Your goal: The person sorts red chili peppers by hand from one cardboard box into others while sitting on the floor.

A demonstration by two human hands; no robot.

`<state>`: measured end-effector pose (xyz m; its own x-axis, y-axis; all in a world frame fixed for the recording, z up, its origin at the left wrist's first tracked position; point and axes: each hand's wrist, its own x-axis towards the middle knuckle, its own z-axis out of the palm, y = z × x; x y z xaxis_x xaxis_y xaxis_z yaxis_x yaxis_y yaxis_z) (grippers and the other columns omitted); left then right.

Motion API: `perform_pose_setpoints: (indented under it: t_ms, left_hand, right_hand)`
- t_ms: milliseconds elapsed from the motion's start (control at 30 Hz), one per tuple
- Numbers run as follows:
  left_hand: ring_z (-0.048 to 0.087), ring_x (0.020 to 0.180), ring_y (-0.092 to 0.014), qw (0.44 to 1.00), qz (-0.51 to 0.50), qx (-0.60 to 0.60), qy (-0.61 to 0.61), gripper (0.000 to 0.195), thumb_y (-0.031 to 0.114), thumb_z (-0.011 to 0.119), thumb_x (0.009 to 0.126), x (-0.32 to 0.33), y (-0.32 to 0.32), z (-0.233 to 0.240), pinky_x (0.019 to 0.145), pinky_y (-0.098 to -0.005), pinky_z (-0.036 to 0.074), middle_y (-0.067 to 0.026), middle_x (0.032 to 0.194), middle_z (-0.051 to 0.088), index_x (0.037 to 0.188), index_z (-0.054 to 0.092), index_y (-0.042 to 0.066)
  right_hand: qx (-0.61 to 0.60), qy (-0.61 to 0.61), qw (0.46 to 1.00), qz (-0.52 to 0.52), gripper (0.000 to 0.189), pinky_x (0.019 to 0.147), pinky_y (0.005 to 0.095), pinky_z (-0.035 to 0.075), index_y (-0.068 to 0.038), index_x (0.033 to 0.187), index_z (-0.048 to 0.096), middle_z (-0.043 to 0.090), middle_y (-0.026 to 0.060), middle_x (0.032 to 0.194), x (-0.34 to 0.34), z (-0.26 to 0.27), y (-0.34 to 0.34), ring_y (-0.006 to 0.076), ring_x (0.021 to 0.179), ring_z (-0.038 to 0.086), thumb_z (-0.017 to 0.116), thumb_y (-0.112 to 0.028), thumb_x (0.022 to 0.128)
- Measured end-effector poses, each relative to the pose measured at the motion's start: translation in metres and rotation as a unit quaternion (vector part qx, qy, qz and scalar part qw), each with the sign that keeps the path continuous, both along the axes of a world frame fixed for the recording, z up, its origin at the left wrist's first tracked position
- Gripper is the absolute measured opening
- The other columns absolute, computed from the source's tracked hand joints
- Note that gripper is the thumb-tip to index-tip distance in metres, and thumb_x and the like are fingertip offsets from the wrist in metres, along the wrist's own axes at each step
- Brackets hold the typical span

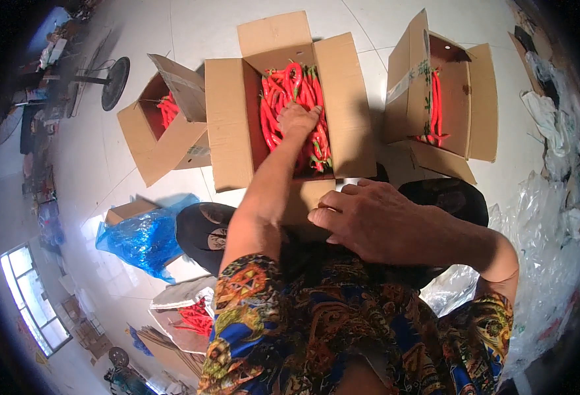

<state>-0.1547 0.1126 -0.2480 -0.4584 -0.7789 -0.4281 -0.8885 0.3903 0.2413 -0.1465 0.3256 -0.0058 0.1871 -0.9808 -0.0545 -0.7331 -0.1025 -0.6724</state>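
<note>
Before me stands an open cardboard box [228, 123] holding many long red chili peppers [270, 96]. My left hand [297, 118] reaches into it and rests on the peppers; whether its fingers grip one is unclear. Nearer to me, my right hand [364, 217] hovers over the box's near edge, fingers curled; its palm side is hidden, so anything in it cannot be made out. A few green stems show among the peppers.
Open cardboard boxes with red peppers stand at the left [137, 118] and right [482, 103]. A blue plastic bag [144, 237] and a sack of red peppers [166, 298] lie at the lower left. Clear plastic sheeting [532, 256] lies at the right; a black round stand base [115, 84] is upper left.
</note>
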Motion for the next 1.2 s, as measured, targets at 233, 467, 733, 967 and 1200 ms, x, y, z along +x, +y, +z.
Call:
perform_pose_setpoints:
  t_ms: [233, 467, 733, 967, 1200]
  left_hand:
    - [0.053, 0.113, -0.036, 0.999, 0.039, -0.007, 0.007, 0.068, 0.042, 0.073, 0.072, 0.003, -0.003, -0.01, 0.095, -0.04, 0.045, -0.0253, 0.12, 0.051, 0.119, 0.046, 0.001]
    - [0.061, 0.102, -0.035, 0.996, 0.054, 0.041, 0.053, 0.055, 0.033, 0.068, 0.073, -0.003, 0.002, -0.014, 0.09, -0.0413, 0.048, -0.0258, 0.109, 0.062, 0.114, 0.051, -0.001]
    - [0.055, 0.061, -0.015, 0.82, 0.1, 0.487, 0.283, 0.024, -0.007, 0.053, 0.079, 0.045, -0.084, 0.033, 0.052, -0.0251, 0.047, -0.0114, 0.079, 0.063, 0.102, 0.056, -0.004]
    - [0.055, 0.066, -0.009, 0.762, 0.072, 0.532, 0.361, 0.037, 0.005, 0.059, 0.088, 0.078, -0.054, 0.15, 0.052, -0.0183, 0.046, -0.009, 0.096, 0.062, 0.124, 0.047, 0.004]
    - [0.055, 0.069, -0.008, 0.744, 0.057, 0.521, 0.414, 0.039, 0.005, 0.06, 0.086, 0.094, -0.016, 0.192, 0.057, -0.017, 0.047, -0.006, 0.092, 0.062, 0.124, 0.049, 0.004]
  right_hand:
    - [-0.082, 0.105, 0.989, -0.062, 0.017, 0.069, 0.043, 0.045, -0.003, 0.088, 0.052, 0.057, 0.0139, 0.081, -0.017, -0.039, 0.006, 0.0308, 0.079, 0.059, 0.055, -0.009, 0.072]
    - [-0.065, 0.144, 0.985, -0.065, 0.015, 0.063, 0.042, 0.048, -0.004, 0.085, 0.053, 0.058, 0.0128, 0.075, -0.026, -0.034, 0.0, 0.0312, 0.071, 0.06, 0.057, -0.011, 0.072]
    - [0.131, 0.016, 0.984, -0.123, 0.033, 0.081, 0.0444, 0.047, 0.0, 0.109, 0.057, 0.059, 0.0168, 0.095, -0.06, -0.016, -0.022, 0.036, 0.092, 0.058, 0.057, -0.015, 0.079]
    - [-0.065, -0.106, 0.972, -0.197, 0.022, 0.069, 0.0455, 0.049, 0.0, 0.085, 0.052, 0.061, 0.019, 0.082, -0.057, -0.049, -0.039, 0.0365, 0.08, 0.061, 0.062, -0.019, 0.079]
    - [0.126, -0.343, 0.886, -0.285, 0.043, 0.081, 0.0338, 0.047, -0.001, 0.117, 0.056, 0.064, 0.0111, 0.098, -0.071, -0.057, -0.078, 0.0195, 0.092, 0.061, 0.057, -0.035, 0.089]
